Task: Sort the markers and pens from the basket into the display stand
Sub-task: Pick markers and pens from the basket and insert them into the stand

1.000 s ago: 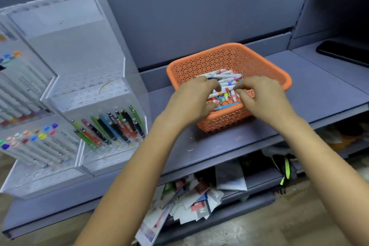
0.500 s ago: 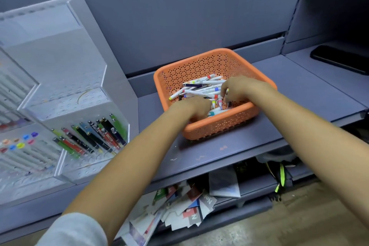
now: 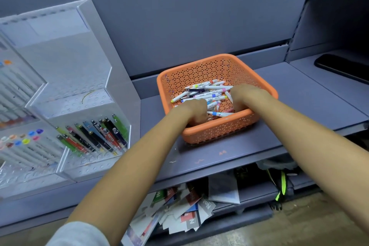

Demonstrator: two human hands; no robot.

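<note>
2 bare forearms (image 3: 137, 168), stretched forward, converging; left hand (image 3: 194, 109) knuckles up, fingers curled under; right hand (image 3: 243, 95) palm down, fingers hidden from view.

An open strip of grey shelf (image 3: 151, 114) lies between the orange basket (image 3: 217, 132) and the clear display stand (image 3: 93, 46) at left; the basket's walls enclose the heaped pens (image 3: 207, 94).

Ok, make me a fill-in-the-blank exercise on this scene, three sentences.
1. The basket holding the markers and pens is ____ in colour.
2. The display stand stands on the basket's ____ side.
3. Of the left hand and right hand, the one nearer the flat black object is the ____.
Missing words: orange; left; right.
</note>
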